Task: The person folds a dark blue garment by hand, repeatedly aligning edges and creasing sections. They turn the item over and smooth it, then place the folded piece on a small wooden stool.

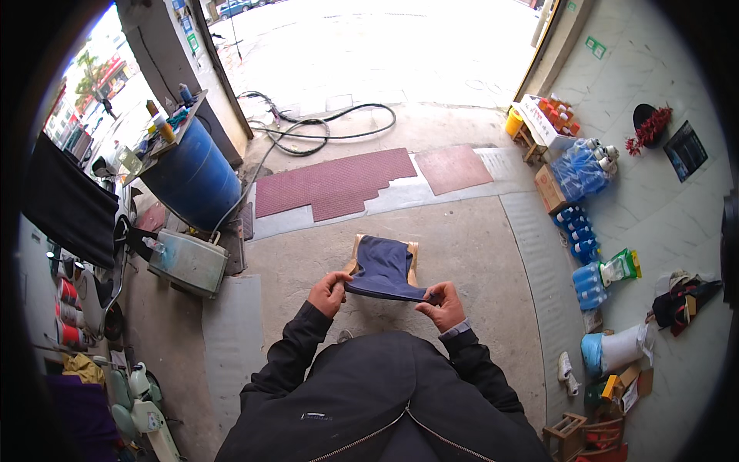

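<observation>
A dark blue cloth (382,262) lies over a small light-wood stool (414,258) on the floor in front of me. Only the stool's side edges show, and the cloth hides its top. My left hand (329,294) pinches the near left corner of the cloth. At the near right corner, my right hand (443,308) has thumb and fingers closed on the fabric. The near edge is stretched between both hands, while the far part rests on the stool. Which kind of cloth item it is I cannot tell.
Left stand a blue barrel (196,181) and a grey-green box-shaped container (188,262). A black hose (331,127) coils by the doorway beyond a red mat (331,185). Along the right wall are blue bottles (577,231), a cardboard box (550,189) and white shoes (568,373).
</observation>
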The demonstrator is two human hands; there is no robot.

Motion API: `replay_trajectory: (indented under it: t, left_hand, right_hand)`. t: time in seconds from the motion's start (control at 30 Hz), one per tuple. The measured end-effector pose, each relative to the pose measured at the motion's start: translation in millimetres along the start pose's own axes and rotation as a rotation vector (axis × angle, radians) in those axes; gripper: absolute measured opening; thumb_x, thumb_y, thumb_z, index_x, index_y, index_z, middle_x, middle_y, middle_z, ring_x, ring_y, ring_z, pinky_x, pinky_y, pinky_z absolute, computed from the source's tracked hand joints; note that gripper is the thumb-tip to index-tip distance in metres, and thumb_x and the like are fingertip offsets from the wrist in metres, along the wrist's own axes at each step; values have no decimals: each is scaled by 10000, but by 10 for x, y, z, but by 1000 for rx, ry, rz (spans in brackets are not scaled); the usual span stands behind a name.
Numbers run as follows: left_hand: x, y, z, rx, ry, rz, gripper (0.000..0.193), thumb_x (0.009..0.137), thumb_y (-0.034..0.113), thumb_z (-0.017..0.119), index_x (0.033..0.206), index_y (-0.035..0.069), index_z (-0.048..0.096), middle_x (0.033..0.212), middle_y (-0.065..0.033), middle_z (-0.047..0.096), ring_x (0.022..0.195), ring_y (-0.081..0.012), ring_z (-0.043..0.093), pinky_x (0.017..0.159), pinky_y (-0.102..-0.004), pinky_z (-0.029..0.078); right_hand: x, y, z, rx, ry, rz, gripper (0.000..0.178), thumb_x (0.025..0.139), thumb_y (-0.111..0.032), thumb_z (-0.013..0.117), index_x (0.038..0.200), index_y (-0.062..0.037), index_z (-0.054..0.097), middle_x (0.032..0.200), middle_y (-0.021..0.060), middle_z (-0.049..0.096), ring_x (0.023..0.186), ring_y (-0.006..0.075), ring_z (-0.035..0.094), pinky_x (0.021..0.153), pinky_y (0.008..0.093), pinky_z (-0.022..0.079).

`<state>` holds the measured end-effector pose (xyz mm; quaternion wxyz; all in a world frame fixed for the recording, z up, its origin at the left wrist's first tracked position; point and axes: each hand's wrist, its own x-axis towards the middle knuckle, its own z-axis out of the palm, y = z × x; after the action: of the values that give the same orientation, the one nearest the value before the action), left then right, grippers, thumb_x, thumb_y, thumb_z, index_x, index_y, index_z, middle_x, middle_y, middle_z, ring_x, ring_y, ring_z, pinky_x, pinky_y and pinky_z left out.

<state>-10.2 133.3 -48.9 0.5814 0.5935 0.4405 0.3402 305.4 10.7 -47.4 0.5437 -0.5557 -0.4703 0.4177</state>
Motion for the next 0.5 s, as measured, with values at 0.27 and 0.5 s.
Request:
replay_trajectory:
  t: [0.27, 0.5]
  left_hand:
    - [47, 85, 59, 110, -52, -37, 183, 1057, 167, 597, 1111, 30, 706, 832, -1, 605, 705, -88, 585, 673, -264, 506]
    - [5, 250, 89, 400, -159, 186, 326, 924, 315, 847, 1078, 50, 734, 924, -73, 670, 759, -158, 640, 698, -310, 530]
  right_hand:
    - [25, -147, 84, -574, -56, -306, 374, 805, -157, 897, 1134, -92, 731, 891, 94, 626, 779, 291, 661, 696, 380, 537]
    - [10, -245, 101, -504, -76, -211, 112, 872, -110, 821, 927, -47, 748, 819, 100, 636, 730, 292, 657, 659, 376, 519]
